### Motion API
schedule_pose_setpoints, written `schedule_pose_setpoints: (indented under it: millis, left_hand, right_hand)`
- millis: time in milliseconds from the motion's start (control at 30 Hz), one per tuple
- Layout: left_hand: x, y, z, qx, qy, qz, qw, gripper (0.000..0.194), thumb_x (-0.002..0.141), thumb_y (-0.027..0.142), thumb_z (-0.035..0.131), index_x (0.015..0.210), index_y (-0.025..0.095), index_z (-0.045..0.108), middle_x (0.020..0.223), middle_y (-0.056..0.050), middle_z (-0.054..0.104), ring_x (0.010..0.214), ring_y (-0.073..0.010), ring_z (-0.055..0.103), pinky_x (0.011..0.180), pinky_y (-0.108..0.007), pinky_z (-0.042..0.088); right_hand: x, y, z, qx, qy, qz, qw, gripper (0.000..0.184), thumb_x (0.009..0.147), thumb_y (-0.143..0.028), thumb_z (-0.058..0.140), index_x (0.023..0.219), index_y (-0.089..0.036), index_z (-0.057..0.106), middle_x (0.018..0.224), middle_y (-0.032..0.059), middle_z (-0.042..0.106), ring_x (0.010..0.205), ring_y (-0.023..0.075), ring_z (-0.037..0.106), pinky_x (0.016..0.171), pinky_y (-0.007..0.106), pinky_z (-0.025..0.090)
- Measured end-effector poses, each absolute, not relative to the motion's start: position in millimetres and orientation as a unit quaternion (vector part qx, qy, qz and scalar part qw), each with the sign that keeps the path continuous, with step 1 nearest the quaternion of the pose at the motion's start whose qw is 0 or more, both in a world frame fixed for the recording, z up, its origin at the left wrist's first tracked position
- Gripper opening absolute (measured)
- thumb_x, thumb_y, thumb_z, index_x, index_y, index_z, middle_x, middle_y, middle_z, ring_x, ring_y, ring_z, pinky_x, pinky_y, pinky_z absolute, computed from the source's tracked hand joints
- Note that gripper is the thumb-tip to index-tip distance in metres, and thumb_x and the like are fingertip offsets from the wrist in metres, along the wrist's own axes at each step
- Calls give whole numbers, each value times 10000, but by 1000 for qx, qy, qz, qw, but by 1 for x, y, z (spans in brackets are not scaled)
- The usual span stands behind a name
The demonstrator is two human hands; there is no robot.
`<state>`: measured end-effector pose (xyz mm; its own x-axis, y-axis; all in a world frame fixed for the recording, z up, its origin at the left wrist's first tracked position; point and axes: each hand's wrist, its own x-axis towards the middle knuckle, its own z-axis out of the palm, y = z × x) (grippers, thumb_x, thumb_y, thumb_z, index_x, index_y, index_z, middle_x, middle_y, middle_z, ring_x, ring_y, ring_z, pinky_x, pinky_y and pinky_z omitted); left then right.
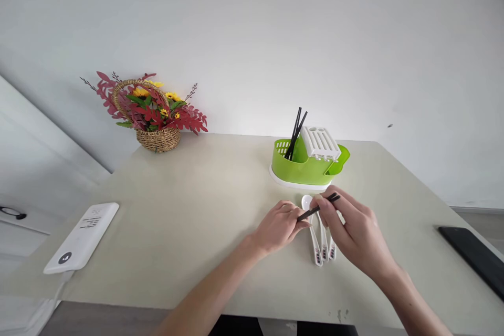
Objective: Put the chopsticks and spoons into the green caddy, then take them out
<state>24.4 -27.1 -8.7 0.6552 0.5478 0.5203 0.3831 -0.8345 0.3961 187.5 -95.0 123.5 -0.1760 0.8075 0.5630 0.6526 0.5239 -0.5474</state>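
Note:
A pair of black chopsticks (313,212) runs slantwise between my two hands, above several white spoons. My left hand (279,224) closes around their lower left end. At the upper right end, the fingers of my right hand (346,226) pinch them. The white spoons (317,247) lie side by side on the table with patterned handles toward me; my hands partly cover their bowls. Just behind stands a green cutlery holder (301,169) with a white slotted rack (321,143) on top. Two more black chopsticks (294,136) lean upright in its left compartment.
On the pale table (189,210), a wicker basket (157,140) of red and yellow flowers stands at the back left. A white power bank (84,236) with a cable lies at the left edge. A black phone (472,257) rests at the right edge. A wall rises behind.

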Motion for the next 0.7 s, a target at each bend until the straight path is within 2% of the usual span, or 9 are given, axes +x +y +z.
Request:
schedule_pose_setpoints:
  millis: [167, 300, 367, 467, 600, 700]
  left_hand:
    - [24, -27, -7, 898, 264, 310, 167, 261, 1102, 430, 452, 1093, 222, 609, 1013, -62, 744, 1033, -236, 719, 1027, -422, 526]
    - [22, -31, 0, 872, 266, 363, 194, 465, 1081, 550, 426, 1386, 205, 497, 1270, -140, 700, 1196, -290, 670, 1047, -486, 526]
    - [20, -32, 4, 837, 275, 424, 209, 518, 1097, 554, 344, 1466, 199, 420, 1420, -179, 615, 1348, -304, 579, 1129, -523, 479]
    - [18, -29, 8, 773, 326, 492, 232, 497, 1115, 514, 240, 1483, 218, 395, 1517, -189, 509, 1462, -297, 466, 1203, -538, 414]
    - [11, -20, 7, 702, 399, 527, 265, 472, 1125, 489, 231, 1526, 262, 336, 1589, -163, 398, 1475, -269, 434, 1211, -516, 399]
    - [7, -11, 3, 652, 448, 543, 282, 442, 1128, 496, 238, 1475, 264, 381, 1546, -154, 406, 1446, -250, 442, 1192, -490, 410]
  right_hand:
    - [191, -91, 120, -497, -747, 86, 433, 305, 1096, -297, 466, 807, -246, 549, 747, -6, 585, 589, 125, 525, 570, 260, 415]
    - [193, -87, 122, -490, -742, 59, 454, 282, 1095, -312, 469, 866, -240, 618, 741, 2, 601, 589, 134, 540, 571, 276, 421]
    - [194, -82, 128, -496, -719, 42, 484, 296, 1100, -345, 458, 901, -236, 649, 725, 6, 600, 595, 144, 553, 581, 295, 424]
    - [191, -69, 146, -520, -651, 23, 553, 372, 1112, -421, 420, 888, -241, 656, 633, -15, 555, 527, 143, 520, 538, 312, 395]
    - [184, -39, 178, -494, -558, 0, 667, 427, 1096, -505, 439, 809, -239, 610, 557, -49, 463, 444, 129, 507, 463, 305, 354]
    - [184, -10, 196, -456, -555, -11, 696, 430, 1087, -515, 446, 799, -226, 581, 578, -61, 442, 404, 104, 485, 412, 289, 303]
